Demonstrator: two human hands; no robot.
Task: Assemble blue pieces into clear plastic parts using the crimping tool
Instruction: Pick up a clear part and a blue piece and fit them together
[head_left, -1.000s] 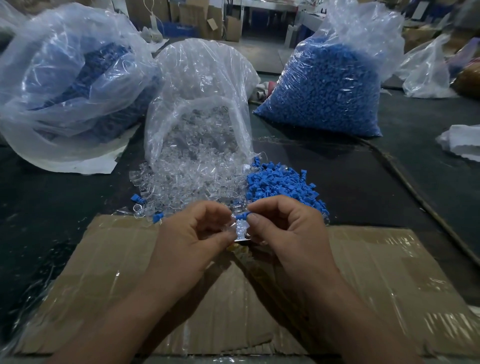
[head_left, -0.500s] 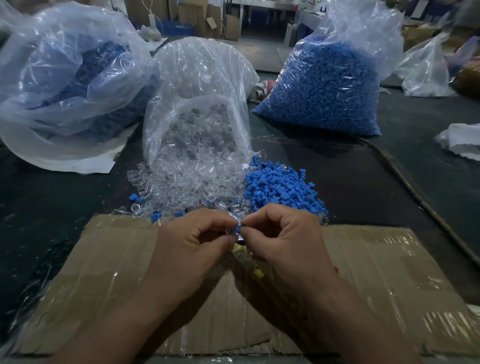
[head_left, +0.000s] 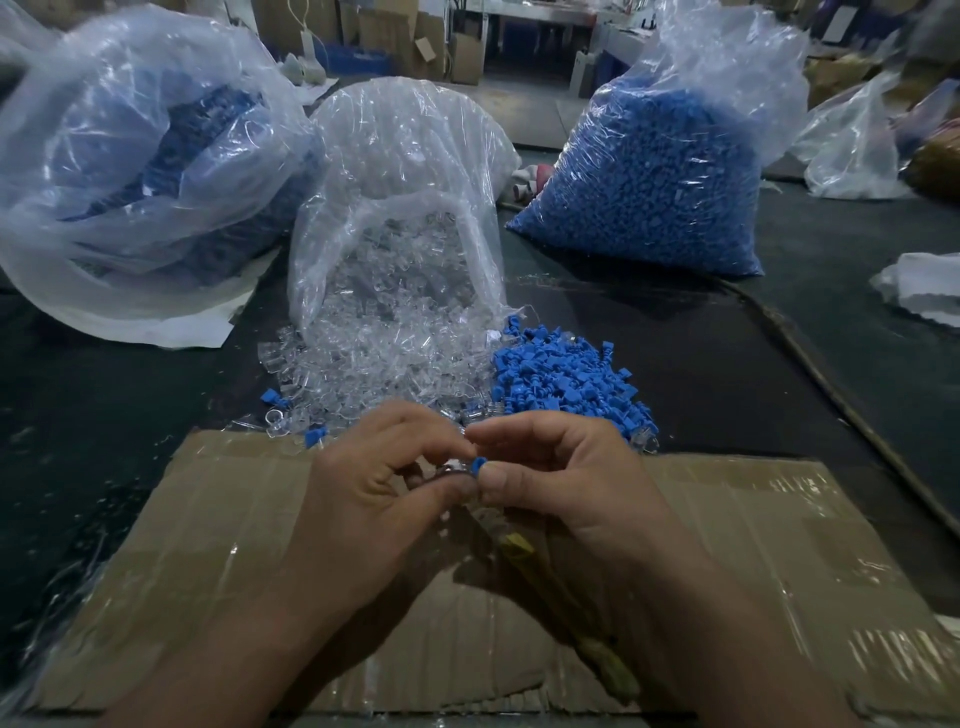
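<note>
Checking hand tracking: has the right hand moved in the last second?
Yes. The right hand has come slightly toward the person and left, away from the loose blue pile, over the cardboard.

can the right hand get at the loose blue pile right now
Probably yes: the loose blue pile lies just beyond the right hand with nothing between, though its fingers are busy pinching a blue piece.

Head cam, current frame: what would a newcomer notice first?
The bulging bag of blue pieces at the back right stands out, as does the open clear bag in the middle, spilling clear plastic parts beside a loose blue pile. Up front, over the taped cardboard, the left hand and right hand meet. The right pinches a single blue piece against a clear part held in the left.
</note>
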